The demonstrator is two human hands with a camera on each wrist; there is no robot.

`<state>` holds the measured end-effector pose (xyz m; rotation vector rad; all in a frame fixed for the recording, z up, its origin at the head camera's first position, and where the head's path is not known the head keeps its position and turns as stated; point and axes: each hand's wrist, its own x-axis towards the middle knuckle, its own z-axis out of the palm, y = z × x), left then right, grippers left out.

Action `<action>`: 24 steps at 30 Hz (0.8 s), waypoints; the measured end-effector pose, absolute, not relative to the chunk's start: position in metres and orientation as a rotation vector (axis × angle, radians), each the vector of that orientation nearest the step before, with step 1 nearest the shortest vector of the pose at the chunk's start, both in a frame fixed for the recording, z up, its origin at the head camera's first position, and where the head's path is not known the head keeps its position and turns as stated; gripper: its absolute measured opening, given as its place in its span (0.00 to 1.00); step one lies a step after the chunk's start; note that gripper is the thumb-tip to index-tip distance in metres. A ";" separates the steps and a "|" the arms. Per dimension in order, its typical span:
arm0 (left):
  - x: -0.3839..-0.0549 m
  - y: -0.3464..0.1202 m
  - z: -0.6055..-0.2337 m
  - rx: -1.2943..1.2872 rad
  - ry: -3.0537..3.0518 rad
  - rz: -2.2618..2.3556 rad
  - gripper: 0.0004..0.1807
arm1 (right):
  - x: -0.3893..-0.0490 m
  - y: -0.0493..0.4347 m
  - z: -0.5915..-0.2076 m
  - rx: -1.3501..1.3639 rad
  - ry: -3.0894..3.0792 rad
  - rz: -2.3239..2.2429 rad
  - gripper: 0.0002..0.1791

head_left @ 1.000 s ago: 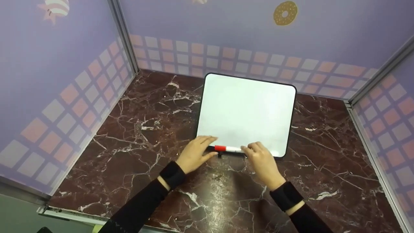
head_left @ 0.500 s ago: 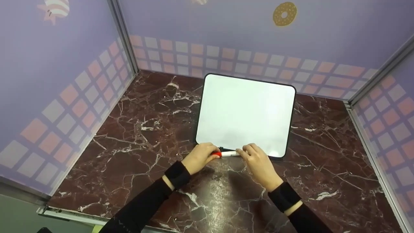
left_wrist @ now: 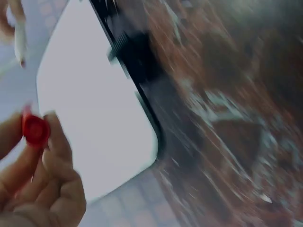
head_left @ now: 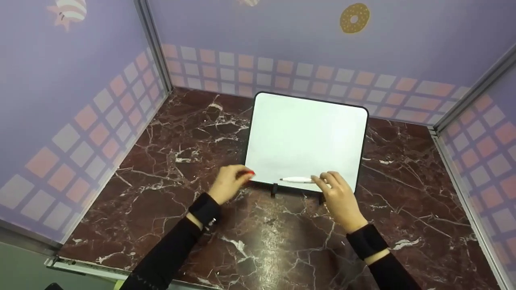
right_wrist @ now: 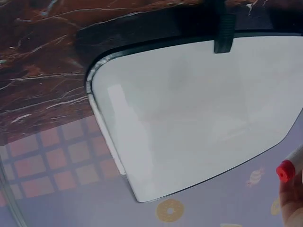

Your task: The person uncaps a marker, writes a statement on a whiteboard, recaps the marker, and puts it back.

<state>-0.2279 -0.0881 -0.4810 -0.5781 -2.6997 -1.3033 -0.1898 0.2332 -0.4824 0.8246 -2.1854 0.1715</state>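
A whiteboard (head_left: 304, 137) with a black frame leans on a stand, its black clips (head_left: 275, 189) showing at the lower edge. My left hand (head_left: 227, 183) pinches a red marker cap (left_wrist: 36, 130) between thumb and fingers, by the board's lower left corner. In my right hand (head_left: 340, 197) is a white marker (head_left: 297, 179), gripped near its back end, with the bare tip pointing left over the board's lower part. The right wrist view catches the marker's red end plug (right_wrist: 285, 171) beside the fingers. Cap and marker are apart.
A dark red marbled tabletop (head_left: 161, 213) lies under everything. Purple panels with a checkered band (head_left: 266, 70) enclose it at the back and both sides, and a metal rail (head_left: 92, 270) runs along the front left edge.
The left hand takes hold of the red cap, pulls it off and moves left with it. The right hand shifts right and slightly up with the uncapped marker, baring its tip.
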 end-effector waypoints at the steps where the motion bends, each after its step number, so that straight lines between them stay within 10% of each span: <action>1: -0.233 -0.094 -0.482 -0.494 -2.693 -1.305 0.10 | -0.190 0.236 -0.482 0.800 -2.186 0.174 0.22; 24: -0.296 -0.151 -0.511 0.183 -3.062 -0.591 0.15 | -0.185 0.264 -0.480 0.642 -2.194 0.235 0.15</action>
